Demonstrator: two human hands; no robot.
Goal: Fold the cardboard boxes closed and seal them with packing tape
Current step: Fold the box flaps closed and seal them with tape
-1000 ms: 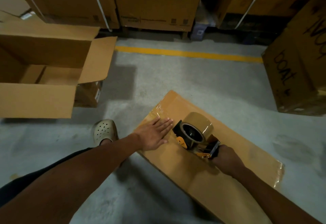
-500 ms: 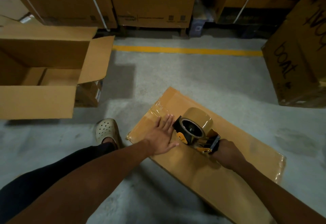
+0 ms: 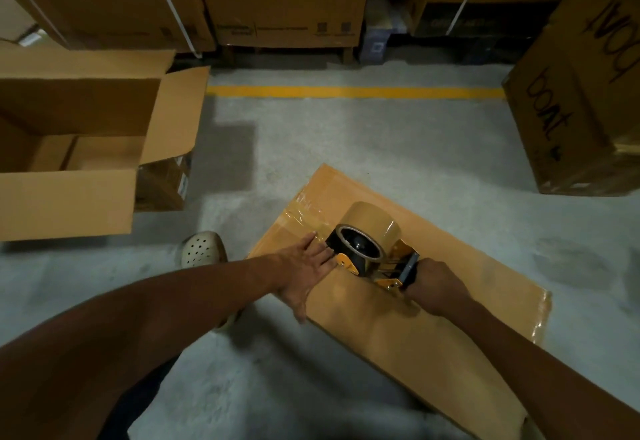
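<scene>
Hands first: left hand [image 3: 304,266] is lying flat with fingers spread, pressing down on the closed cardboard box [image 3: 433,335] right beside the tape dispenser [image 3: 367,249]. Right hand [image 3: 433,283] is curling its fingers round the dispenser handle. The box is sitting on the floor [image 3: 381,148] at about 5 o'clock in the view, with a shiny strip of tape [image 3: 308,217] stuck down at its far 11 o'clock end.

My guess is the run is only just getting going, so most of the top is waiting for tape. To do it well, I'd be pulling the dispenser toward 5 o'clock in one steady straight line, pressing it down hard, while the flat hand is pinning the stuck end so nothing is lifting or wrinkling.

A pale holey shoe [image 3: 202,249] is poking out at the box's 9 o'clock. Farther off, an open box [image 3: 69,162] is waiting at 10 o'clock, a yellow line [image 3: 353,92] is crossing the floor at 12, and a scribbled-on box [image 3: 571,110] is standing at 2.
</scene>
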